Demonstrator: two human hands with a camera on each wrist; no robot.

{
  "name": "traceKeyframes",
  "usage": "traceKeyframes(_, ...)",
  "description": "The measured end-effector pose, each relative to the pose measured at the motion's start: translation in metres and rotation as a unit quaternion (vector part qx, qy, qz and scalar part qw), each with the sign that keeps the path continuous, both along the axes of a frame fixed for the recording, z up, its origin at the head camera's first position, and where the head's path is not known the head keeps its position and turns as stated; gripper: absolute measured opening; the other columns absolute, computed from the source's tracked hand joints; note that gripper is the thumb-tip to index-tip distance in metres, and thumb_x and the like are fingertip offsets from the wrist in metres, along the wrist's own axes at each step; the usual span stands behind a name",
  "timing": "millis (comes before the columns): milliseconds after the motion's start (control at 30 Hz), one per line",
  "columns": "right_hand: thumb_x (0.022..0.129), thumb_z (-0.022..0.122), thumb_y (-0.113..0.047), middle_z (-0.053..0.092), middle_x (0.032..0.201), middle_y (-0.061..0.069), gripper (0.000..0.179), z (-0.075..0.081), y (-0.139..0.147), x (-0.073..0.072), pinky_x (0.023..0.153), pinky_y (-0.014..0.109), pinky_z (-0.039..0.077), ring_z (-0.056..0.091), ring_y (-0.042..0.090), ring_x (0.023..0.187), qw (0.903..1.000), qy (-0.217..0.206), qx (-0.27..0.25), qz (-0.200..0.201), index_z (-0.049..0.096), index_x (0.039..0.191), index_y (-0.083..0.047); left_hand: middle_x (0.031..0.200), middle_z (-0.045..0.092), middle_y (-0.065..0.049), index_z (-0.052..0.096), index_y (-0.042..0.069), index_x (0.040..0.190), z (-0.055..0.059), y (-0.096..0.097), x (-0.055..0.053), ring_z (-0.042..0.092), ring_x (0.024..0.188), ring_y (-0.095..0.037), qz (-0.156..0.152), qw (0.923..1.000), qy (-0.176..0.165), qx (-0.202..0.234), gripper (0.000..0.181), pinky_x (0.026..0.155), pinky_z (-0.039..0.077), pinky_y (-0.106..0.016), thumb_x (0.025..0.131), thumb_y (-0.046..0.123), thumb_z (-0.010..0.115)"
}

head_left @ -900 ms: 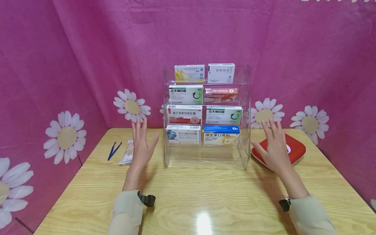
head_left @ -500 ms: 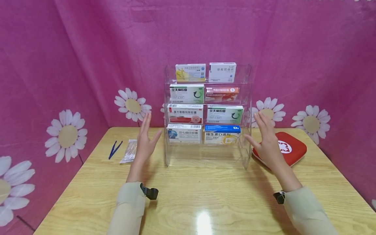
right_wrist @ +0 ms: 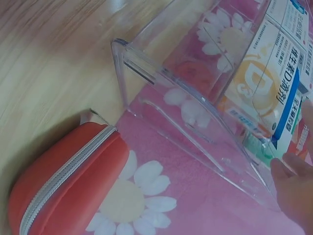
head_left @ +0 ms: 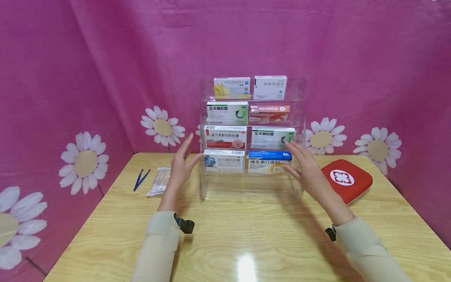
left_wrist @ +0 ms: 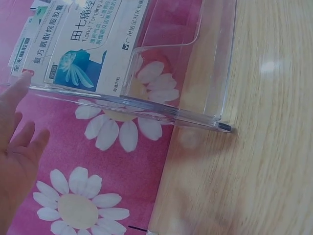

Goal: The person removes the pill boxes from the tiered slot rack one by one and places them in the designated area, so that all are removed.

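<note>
A clear acrylic tiered rack (head_left: 225,188) holds medicine boxes in pairs on several levels. On its lowest filled level are a white box with a blue head picture (head_left: 224,162) and a blue-topped vitamin D drops box (head_left: 269,163). My left hand (head_left: 180,166) is beside the rack's left side, fingers extended, thumb toward the white box; it holds nothing. At the right side, my right hand (head_left: 310,174) reaches in front of the rack, its fingertips overlapping the vitamin D box and the green-and-white capsule box (head_left: 269,137) above. Whether either hand touches anything cannot be told.
Behind the right hand lies a red zippered first-aid case (head_left: 347,181). Blue tweezers (head_left: 141,180) and a packet of cotton swabs (head_left: 159,181) lie left of the rack on the wooden table (head_left: 218,243). A pink daisy-print curtain (head_left: 169,55) surrounds the table's back and sides.
Both hands have moved inward toward the rack. My right hand has gone left from over the red case to the rack's front, uncovering the case's white emblem. The boxes stay in place.
</note>
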State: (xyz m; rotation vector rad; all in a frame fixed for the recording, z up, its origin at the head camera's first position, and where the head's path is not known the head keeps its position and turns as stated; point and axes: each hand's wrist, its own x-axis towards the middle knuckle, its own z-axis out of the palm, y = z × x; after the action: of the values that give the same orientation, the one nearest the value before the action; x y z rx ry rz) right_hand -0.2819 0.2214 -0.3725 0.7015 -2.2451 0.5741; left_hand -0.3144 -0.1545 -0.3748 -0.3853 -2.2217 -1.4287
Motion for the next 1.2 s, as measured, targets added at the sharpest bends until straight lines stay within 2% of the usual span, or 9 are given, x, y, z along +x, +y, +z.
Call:
traceKeyframes(200, 0.074, 0.083, -0.006, 0.055, 0.133, 0.027, 0.069, -0.007, -0.002, -0.006, 0.097, 0.058, 0.053, 0.054, 0.042, 0.123, 0.9991, 0.025, 0.034, 0.003, 0.053, 0.135, 0.002, 0.152, 0.046, -0.011, 0.048, 0.009, 0.145, -0.002, 0.006, -0.003, 0.049, 0.136, -0.037, -0.018, 0.9996, 0.005, 0.022, 0.063, 0.114, 0.046, -0.04, 0.087, 0.006, 0.072)
traceKeyframes(333, 0.073, 0.083, -0.005, 0.057, 0.13, 0.028, 0.065, -0.01, -0.003, -0.008, 0.098, 0.057, 0.053, 0.055, 0.043, 0.12, 0.9985, 0.038, 0.04, 0.007, 0.056, 0.131, 0.003, 0.15, 0.049, -0.013, 0.05, 0.008, 0.142, -0.003, 0.006, -0.004, 0.052, 0.132, -0.037, -0.025, 0.9994, 0.003, 0.025, 0.06, 0.112, 0.047, -0.038, 0.086, 0.005, 0.072)
traceKeyframes(633, 0.077, 0.079, 0.0, 0.058, 0.128, 0.028, 0.054, -0.011, -0.005, -0.01, 0.096, 0.057, 0.054, 0.058, 0.043, 0.116, 0.9984, 0.013, 0.054, -0.007, 0.059, 0.127, 0.003, 0.143, 0.054, -0.016, 0.053, 0.007, 0.14, 0.0, 0.003, -0.005, 0.055, 0.131, -0.033, -0.026, 0.9995, -0.007, 0.018, 0.056, 0.11, 0.049, -0.034, 0.086, 0.005, 0.072)
traceKeyframes(933, 0.08, 0.074, 0.006, 0.06, 0.125, 0.027, 0.046, -0.007, -0.008, -0.012, 0.093, 0.056, 0.056, 0.058, 0.042, 0.112, 0.9989, -0.002, 0.046, -0.012, 0.061, 0.124, 0.003, 0.138, 0.058, -0.016, 0.054, 0.009, 0.14, 0.004, 0.001, -0.005, 0.06, 0.126, -0.031, -0.036, 0.9989, -0.014, 0.025, 0.056, 0.106, 0.051, -0.027, 0.086, 0.006, 0.072)
traceKeyframes(1200, 0.077, 0.074, 0.011, 0.061, 0.122, 0.028, 0.046, -0.012, -0.005, -0.012, 0.091, 0.056, 0.057, 0.058, 0.042, 0.11, 0.9999, 0.008, 0.01, 0.004, 0.063, 0.121, 0.005, 0.137, 0.059, -0.017, 0.054, 0.009, 0.14, 0.002, 0.001, -0.009, 0.061, 0.124, -0.031, -0.05, 0.9984, -0.018, 0.02, 0.056, 0.104, 0.052, -0.026, 0.086, 0.005, 0.071)
